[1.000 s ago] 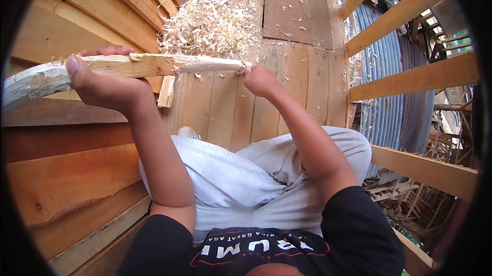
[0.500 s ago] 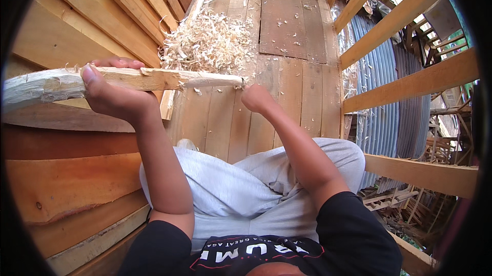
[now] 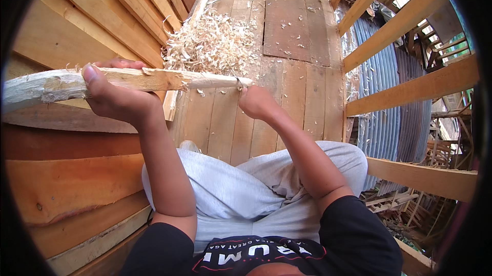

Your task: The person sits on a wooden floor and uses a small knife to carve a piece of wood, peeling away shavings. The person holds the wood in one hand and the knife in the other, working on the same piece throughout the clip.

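Note:
A long, pale wooden stick (image 3: pixel 174 79) lies level in front of me, thick and rough at the left and narrowing to a carved tip at the right. My left hand (image 3: pixel 115 89) is closed around its thicker part, thumb on top. Near the thin end, my right hand (image 3: pixel 255 102) is a closed fist just below the stick. From that fist a small dark knife blade (image 3: pixel 239 82) crosses the stick a little short of its tip. The knife's handle is hidden inside my fingers.
Curled wood shavings (image 3: pixel 212 45) are heaped on the plank floor (image 3: pixel 292 101) beyond the stick. Upright boards (image 3: pixel 77 186) line the left side. Wooden railings (image 3: pixel 410 91) run along the right, with corrugated metal sheets (image 3: pixel 382 71) outside. My crossed legs (image 3: pixel 225 183) are below my hands.
My right hand and the blade have shifted slightly left along the stick, so a short length of tip now shows beyond the blade. The left hand keeps its hold.

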Tool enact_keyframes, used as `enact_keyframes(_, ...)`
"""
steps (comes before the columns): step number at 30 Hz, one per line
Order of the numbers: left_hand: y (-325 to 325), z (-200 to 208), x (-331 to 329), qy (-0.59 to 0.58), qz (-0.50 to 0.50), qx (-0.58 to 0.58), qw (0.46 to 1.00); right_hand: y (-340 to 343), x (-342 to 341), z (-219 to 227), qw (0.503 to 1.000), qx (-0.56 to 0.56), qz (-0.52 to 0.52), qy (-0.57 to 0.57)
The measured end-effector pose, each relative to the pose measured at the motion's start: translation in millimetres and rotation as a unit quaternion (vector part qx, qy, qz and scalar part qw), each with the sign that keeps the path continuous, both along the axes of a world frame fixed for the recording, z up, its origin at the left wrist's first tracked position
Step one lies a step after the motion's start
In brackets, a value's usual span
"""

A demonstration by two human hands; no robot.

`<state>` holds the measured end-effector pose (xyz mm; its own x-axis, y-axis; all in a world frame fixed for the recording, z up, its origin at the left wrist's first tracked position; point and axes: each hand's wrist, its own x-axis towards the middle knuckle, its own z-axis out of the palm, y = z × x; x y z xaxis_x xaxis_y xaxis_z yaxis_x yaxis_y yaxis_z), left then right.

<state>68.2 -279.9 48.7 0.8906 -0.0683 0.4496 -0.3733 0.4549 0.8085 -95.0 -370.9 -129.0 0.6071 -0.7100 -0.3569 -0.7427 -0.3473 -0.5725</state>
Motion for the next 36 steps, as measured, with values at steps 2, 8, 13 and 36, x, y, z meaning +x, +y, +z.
enact_keyframes(2, 0.6, 5.2, -4.7, 0.005, 0.037, 0.007, 0.999, 22.0, 13.6, 31.4, 0.995, 0.034, -0.049, -0.084)
enact_keyframes(8, -8.9, 6.5, -12.8, 0.004, 0.036, 0.007, 0.999, -16.1, -9.4, -46.5, 0.989, 0.059, -0.126, -0.054)
enact_keyframes(13, -1.7, 6.6, -18.4, -0.009, 0.046, 0.031, 0.998, 28.0, 12.0, 41.4, 0.989, 0.01, -0.061, -0.134)
enact_keyframes(36, 1.2, -4.8, -9.8, -0.012, -0.178, -0.057, 0.982, 18.6, -2.2, 47.8, 0.988, 0.049, -0.072, -0.128)
